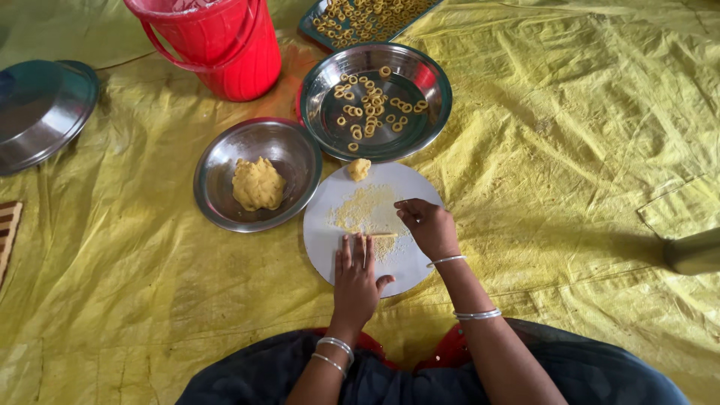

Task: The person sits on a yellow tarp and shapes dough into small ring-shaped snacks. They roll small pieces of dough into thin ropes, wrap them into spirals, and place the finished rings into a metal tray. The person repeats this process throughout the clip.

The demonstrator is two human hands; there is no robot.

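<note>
My left hand lies flat, fingers together, on a thin yellow dough strand on the round white board. My right hand rests just right of it, fingers curled at the strand's end; whether it pinches the dough is unclear. Crumbs of dough dust the board, and a small dough lump sits at its far edge. A steel bowl to the left holds a larger dough ball. Beyond the board a steel plate carries several small dough rings.
A red bucket stands at the back. A green tray with several rings lies behind the plate. An upturned steel lid sits far left. Everything rests on a crumpled yellow sheet. A tan object pokes in at right.
</note>
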